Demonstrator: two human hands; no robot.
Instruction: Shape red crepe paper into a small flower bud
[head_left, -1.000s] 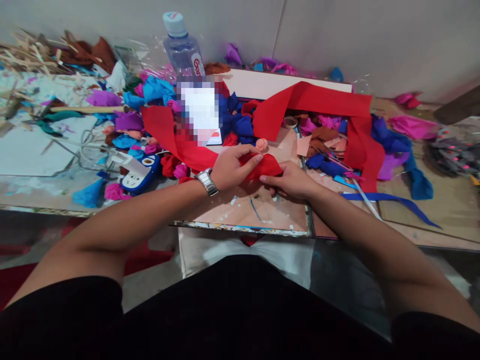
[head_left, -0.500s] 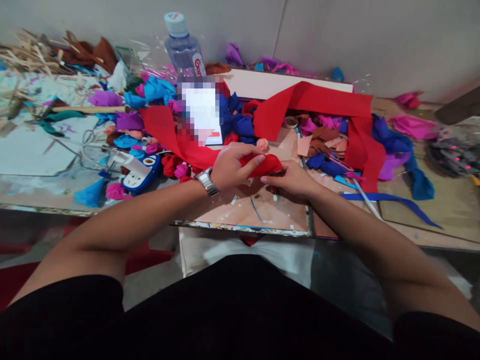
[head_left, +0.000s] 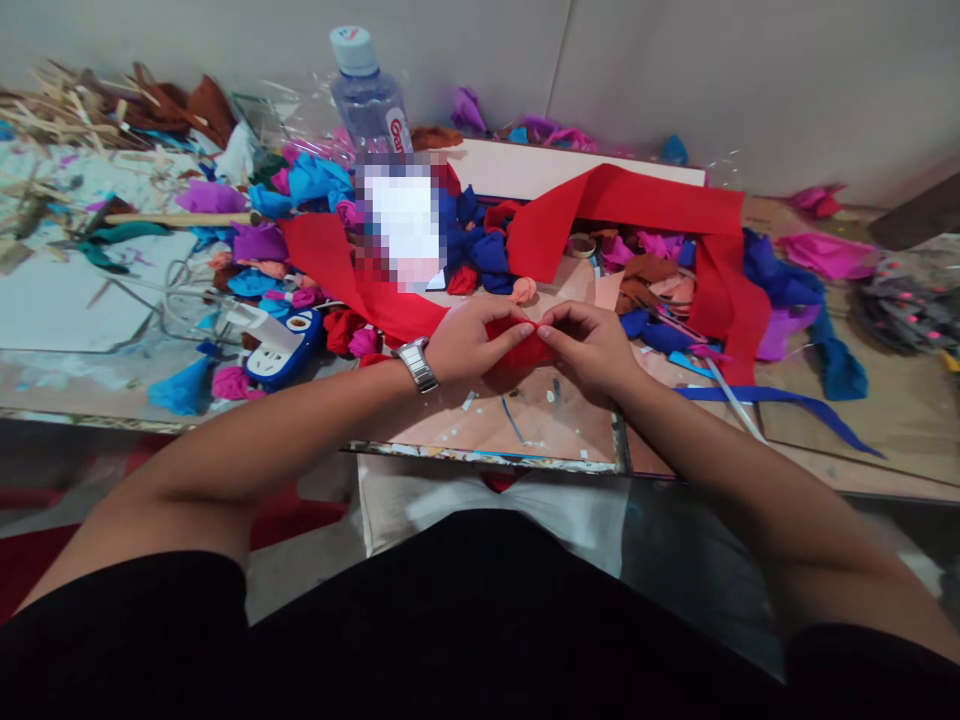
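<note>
red strip [head_left: 532, 351] w/ pinched edge

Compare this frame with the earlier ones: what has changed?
The right hand has moved slightly forward, away from the body; its thumb and forefinger now pinch the red material right beside the left hand's thumb. The left hand stays nearly in place, still holding that material. The bottle and blue-and-white power strip stayed put.

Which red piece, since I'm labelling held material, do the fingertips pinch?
The red piece between left hand and right hand. The broad strip at right lies untouched; whether the left red strip joins the held piece is hidden.
</note>
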